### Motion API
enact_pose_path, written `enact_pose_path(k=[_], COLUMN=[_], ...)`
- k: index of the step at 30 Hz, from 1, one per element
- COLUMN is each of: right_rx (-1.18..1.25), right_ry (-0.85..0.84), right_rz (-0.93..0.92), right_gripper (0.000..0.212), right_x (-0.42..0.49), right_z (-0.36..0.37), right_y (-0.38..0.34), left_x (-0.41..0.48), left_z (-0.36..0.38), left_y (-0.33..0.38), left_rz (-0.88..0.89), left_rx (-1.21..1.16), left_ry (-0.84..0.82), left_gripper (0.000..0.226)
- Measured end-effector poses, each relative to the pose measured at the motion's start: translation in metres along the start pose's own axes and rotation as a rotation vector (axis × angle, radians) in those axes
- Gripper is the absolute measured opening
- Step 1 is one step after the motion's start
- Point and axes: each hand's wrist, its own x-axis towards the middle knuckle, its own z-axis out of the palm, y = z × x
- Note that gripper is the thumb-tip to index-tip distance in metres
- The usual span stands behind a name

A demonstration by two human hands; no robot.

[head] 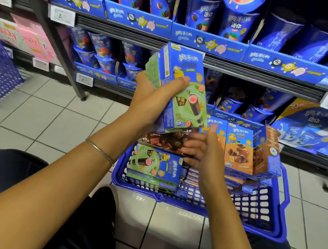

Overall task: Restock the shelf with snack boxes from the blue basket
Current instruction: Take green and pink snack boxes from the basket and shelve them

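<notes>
Left hand (153, 101) clamps stacked green boxes (185, 104) upright, likely shelf-bound; right hand (203, 151), fingers apart, hovers over the blue basket (159, 197) for more.

1 head view, looking down, close over basket (270, 230), facing shelf (191, 43)

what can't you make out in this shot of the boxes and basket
Head view:
- Count of green boxes in the left hand: the front box hides those behind.
- What lies under the right hand in the blue basket: the hand covers it; its fingers are blurred.
- Price tags: blurred, only leading digits legible.
- Top-shelf cups: cut off by the upper edge.
</notes>
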Motion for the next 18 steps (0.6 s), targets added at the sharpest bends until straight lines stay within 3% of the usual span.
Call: enact_pose_path(k=[3, 7, 12, 18], right_rx=[-0.153, -0.716, -0.731, -0.737], right_ry=[0.053, -0.043, -0.086, -0.109], right_rz=[0.068, 0.067, 0.176, 0.112], right_gripper=[0.054, 0.055, 0.055, 0.026], right_x=[0.004, 0.002, 0.004, 0.008], right_z=[-0.003, -0.007, -0.007, -0.013], right_y=[0.032, 0.072, 0.095, 0.102], left_x=[-0.001, -0.001, -0.002, -0.002], left_z=[0.001, 0.001, 0.002, 0.004], left_y=[0.001, 0.004, 0.002, 0.001], left_rz=[-0.034, -0.067, -0.088, -0.090], left_rx=[-0.052, -0.084, -0.101, -0.084], left_ry=[-0.012, 0.041, 0.031, 0.016], left_gripper=[0.026, 0.057, 0.060, 0.059])
